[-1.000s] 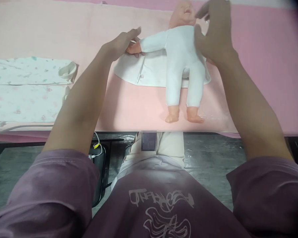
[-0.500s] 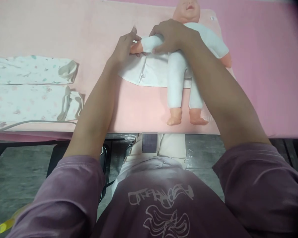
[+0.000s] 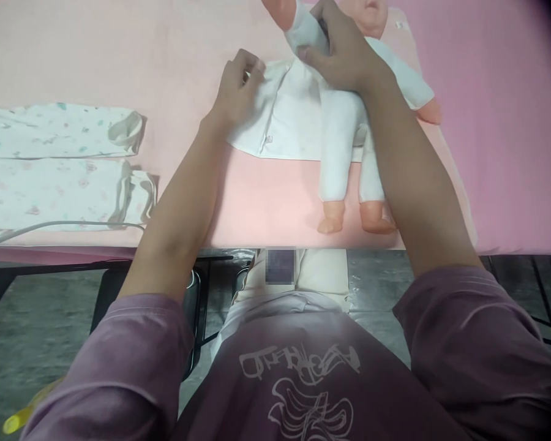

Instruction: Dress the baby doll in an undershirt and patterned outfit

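A baby doll (image 3: pixel 337 122) in white lies on its back, its legs toward me and the top of its head cut off by the frame. My right hand (image 3: pixel 344 52) is wrapped round the doll's raised upper arm, near the shoulder. Under the doll spreads a white baby shirt (image 3: pixel 294 116) with a small fastener near its lower edge. At the shirt's left side is my left hand (image 3: pixel 241 89), fingers curled and thumb pressed in, pinching the cloth edge. The doll's other arm rests out to the right.
Two folded printed baby garments (image 3: pixel 50 190) lie at the left of the pink mat (image 3: pixel 266 196). A pale cable (image 3: pixel 73 225) crosses the near left edge. Black chair parts (image 3: pixel 190 337) stand below the table, and a yellow object (image 3: pixel 16 422) shows at bottom left.
The doll's arm has swung up and away from the shirt, with my right hand gripping it. My left hand has let go of the doll's hand and closed at the shirt's edge.
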Motion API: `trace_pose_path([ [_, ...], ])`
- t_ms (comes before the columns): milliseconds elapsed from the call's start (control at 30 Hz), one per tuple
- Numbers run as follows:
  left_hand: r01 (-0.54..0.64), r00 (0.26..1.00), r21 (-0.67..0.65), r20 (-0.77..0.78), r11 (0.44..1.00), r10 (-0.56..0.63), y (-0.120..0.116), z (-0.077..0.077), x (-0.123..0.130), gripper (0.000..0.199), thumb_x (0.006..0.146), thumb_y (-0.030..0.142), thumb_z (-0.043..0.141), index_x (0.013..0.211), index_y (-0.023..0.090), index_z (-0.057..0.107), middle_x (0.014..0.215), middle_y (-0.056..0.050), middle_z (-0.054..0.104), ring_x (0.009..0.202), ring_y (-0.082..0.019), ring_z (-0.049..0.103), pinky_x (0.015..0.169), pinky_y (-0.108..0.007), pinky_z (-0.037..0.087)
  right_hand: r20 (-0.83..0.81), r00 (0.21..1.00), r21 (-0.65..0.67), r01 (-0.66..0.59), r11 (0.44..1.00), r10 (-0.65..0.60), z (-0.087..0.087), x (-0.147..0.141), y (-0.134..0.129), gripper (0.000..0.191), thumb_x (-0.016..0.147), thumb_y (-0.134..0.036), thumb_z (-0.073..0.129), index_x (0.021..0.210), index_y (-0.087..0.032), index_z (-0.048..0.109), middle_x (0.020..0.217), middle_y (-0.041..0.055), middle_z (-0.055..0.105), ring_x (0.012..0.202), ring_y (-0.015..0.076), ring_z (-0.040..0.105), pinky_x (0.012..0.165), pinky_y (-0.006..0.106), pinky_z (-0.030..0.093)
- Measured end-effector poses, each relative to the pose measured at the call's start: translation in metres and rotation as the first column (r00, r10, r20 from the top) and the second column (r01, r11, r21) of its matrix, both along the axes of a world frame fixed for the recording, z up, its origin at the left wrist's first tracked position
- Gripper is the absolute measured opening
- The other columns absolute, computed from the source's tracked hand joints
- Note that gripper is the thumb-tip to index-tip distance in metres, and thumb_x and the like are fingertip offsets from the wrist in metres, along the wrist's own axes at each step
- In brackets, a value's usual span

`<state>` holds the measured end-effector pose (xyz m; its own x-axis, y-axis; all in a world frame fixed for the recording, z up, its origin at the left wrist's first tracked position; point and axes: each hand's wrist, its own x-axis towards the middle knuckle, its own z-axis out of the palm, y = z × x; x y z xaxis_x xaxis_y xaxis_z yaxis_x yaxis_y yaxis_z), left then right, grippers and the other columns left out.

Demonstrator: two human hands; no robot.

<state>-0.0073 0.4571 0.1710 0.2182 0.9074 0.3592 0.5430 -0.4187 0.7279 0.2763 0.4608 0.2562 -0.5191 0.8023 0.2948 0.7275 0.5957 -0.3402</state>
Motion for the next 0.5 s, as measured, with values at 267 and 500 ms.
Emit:
trace_pose_path([
  [267,-0.135,0.899,-0.067,-0.428,0.989,0.093,-0.034,0.036,0.029,0.049,0.102,0.055,0.084,0.133,0.024,0.063,0.151,-0.009,0.062,0.137,-0.027,0.038,0.13,-0.056,0.026,0.035,0.999,-0.086,-0.03,0.996,0.033,0.008,-0.007,-0.015,0.043,0.115,-0.041,0.053,0.151,-0.033,0.03,0.154,-0.0039,0.062,0.127,0.013,0.059,0.116,0.03,0.053],
  [500,-0.248,0.967,-0.225,-0.109,0.942,0.229,-0.3,-0.002,0.009,0.05,0.094,0.075,0.045,0.132,0.057,0.073,0.126,-0.004,0.075,0.141,-0.052,0.058,0.124,-0.082,0.026,0.021,0.999,-0.062,-0.039,0.997,0.04,0.002,-0.006,-0.011,0.034,0.114,-0.039,0.053,0.144,-0.033,0.037,0.146,-0.0059,0.064,0.119,0.012,0.06,0.11,0.028,0.054],
])
